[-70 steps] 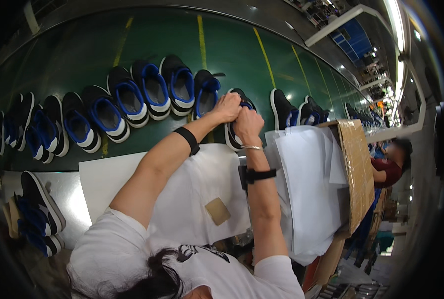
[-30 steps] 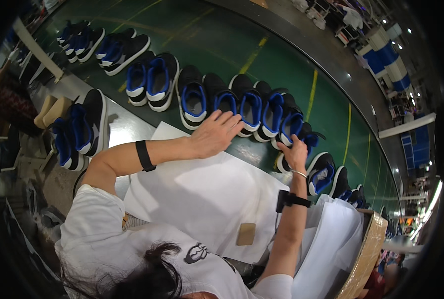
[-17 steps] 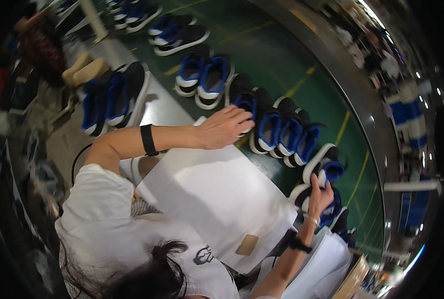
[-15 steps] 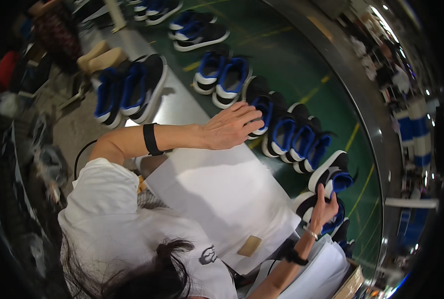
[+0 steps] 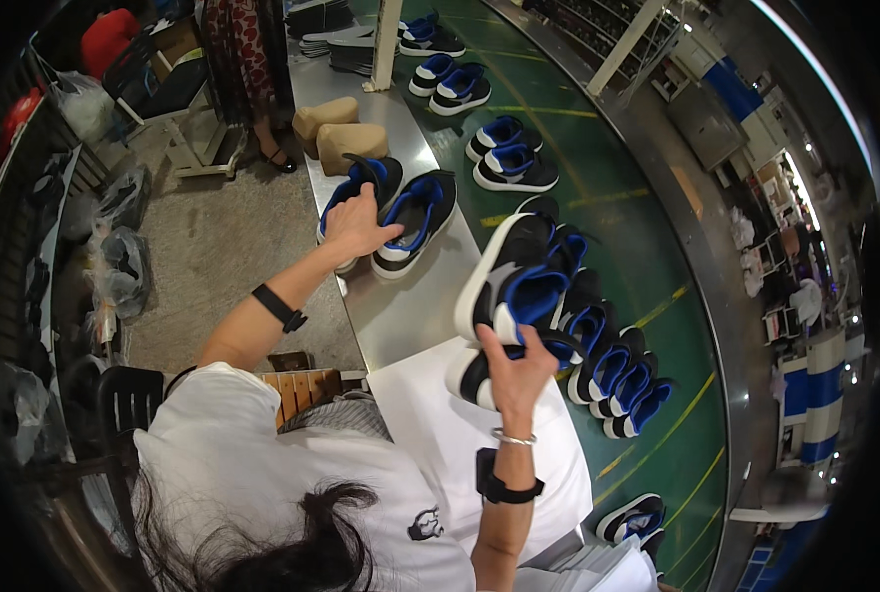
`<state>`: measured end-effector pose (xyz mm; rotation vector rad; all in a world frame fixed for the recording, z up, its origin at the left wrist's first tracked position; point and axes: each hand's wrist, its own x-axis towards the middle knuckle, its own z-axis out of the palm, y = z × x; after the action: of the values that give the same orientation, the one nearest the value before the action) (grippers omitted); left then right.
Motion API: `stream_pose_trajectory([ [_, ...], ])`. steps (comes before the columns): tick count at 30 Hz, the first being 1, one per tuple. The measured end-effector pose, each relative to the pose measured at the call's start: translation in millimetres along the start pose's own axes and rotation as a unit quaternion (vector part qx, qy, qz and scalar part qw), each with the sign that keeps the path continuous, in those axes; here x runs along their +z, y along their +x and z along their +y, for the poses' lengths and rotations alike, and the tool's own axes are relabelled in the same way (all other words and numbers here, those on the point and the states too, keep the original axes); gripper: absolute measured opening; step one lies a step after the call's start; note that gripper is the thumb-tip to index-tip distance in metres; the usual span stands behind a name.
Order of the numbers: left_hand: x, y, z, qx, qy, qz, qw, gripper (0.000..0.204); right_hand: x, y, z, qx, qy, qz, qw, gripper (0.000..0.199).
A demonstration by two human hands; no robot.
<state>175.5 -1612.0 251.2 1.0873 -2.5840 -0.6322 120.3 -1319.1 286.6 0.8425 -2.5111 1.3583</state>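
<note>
My right hand [image 5: 521, 380] grips a pair of black sneakers [image 5: 481, 271] with white soles and blue linings. Its thumb and fingers are at the heel openings, and the pair is raised above the white sheet [image 5: 425, 380]. Over on the metal tabletop [image 5: 400, 331], a second pair of sneakers [image 5: 428, 212] stands side by side. My left hand [image 5: 354, 225] lies over the left shoe of that pair, thumb stretched toward the right shoe and fingers apart. Whether it presses on the shoes I cannot tell; some fingertips are hidden.
Several more sneakers [image 5: 612, 370] stand in rows on the green belt [image 5: 617, 237] to the right. Tan shoe-shaped blocks [image 5: 351, 146] sit beyond my left hand. A post [image 5: 385, 44] rises at the far table edge. Another person [image 5: 247, 69] stands at the far left.
My right hand has carried a pair of sneakers from the near right across to the middle. My left hand has left the belt shoes for the pair on the metal tabletop. The view has turned left.
</note>
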Motion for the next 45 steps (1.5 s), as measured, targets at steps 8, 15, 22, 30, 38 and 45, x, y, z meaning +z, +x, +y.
stream_pose_trajectory([
  [8,-4,70,-46,0.151,0.044,0.054,0.986,0.048,74,7,-14,-0.057,-0.152,-0.069,0.984,0.038],
  [15,-2,136,-37,0.161,0.14,0.016,0.977,0.054,125,40,-9,-0.144,-0.007,-0.201,0.969,0.07],
  [22,-41,110,19,0.249,0.195,0.139,0.939,0.028,-19,5,33,-0.108,-0.077,0.055,0.99,0.043],
  [30,40,-47,197,0.709,-0.146,-0.053,0.688,0.017,-163,-110,67,0.171,-0.28,0.158,0.931,0.03],
  [38,124,-182,187,0.688,-0.001,-0.507,0.519,0.053,-112,-267,60,0.319,-0.349,0.144,0.869,0.032],
  [45,135,-217,186,0.629,-0.001,-0.58,0.517,0.081,-24,-225,26,0.122,-0.272,0.172,0.939,0.014],
])
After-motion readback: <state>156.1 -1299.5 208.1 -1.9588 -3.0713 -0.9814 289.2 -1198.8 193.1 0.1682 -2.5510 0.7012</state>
